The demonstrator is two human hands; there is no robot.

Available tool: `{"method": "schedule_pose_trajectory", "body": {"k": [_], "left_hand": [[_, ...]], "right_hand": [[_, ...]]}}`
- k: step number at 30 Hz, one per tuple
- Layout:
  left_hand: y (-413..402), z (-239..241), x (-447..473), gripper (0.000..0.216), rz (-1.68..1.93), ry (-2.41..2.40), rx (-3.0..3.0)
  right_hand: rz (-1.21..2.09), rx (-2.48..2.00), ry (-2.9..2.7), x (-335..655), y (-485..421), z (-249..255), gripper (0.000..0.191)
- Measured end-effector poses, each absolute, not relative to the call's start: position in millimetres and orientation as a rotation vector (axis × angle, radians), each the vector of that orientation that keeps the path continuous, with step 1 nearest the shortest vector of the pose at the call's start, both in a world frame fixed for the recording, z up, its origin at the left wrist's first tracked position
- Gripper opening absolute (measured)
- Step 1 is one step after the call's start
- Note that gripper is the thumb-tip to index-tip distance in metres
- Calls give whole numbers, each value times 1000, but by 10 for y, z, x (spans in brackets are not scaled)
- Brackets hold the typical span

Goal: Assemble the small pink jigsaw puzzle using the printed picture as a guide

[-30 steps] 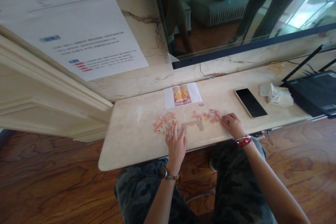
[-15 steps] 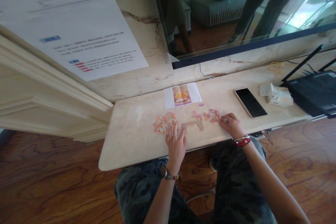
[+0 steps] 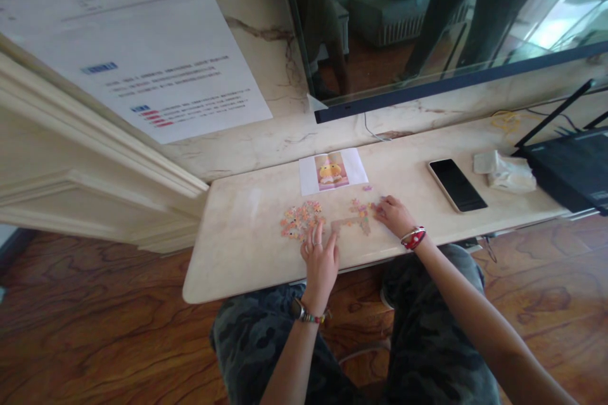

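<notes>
My left hand (image 3: 320, 259) lies flat on the marble shelf (image 3: 237, 259), fingers stretched out, its tips touching the left pile of loose jigsaw pieces (image 3: 300, 219). A joined strip of pieces (image 3: 350, 224) lies just right of it. My right hand (image 3: 395, 215) rests curled over the right-hand scatter of pieces (image 3: 360, 207), fingertips among them; whether it pinches a piece is hidden. A printed reference picture (image 3: 332, 172) of a yellow figure lies beyond the pieces near the wall. One stray piece (image 3: 367, 188) sits next to the picture.
A dark phone (image 3: 456, 185) lies on the shelf to the right, then a crumpled tissue (image 3: 504, 172) and a black router (image 3: 570, 164) with antennas. A large printed sheet (image 3: 133, 44) hangs on the wall at left. A glass panel (image 3: 427, 12) reflects standing people.
My right hand has slid left along the shelf, onto the right-hand scatter of pieces near the joined strip. My left hand has stayed put. The view shifted slightly.
</notes>
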State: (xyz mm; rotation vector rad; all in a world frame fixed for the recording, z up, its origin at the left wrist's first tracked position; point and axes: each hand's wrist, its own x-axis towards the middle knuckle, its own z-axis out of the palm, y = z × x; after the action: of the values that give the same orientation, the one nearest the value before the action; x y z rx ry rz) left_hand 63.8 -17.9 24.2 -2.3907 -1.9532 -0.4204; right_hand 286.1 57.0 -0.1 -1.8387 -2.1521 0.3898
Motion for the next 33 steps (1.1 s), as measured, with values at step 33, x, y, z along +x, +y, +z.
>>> {"method": "schedule_pose_trajectory", "body": {"k": [33], "left_hand": [[-177, 197, 604, 33, -427, -1934, -2376]], "right_hand": [[653, -1755, -1517, 3172, 222, 177, 32]]}}
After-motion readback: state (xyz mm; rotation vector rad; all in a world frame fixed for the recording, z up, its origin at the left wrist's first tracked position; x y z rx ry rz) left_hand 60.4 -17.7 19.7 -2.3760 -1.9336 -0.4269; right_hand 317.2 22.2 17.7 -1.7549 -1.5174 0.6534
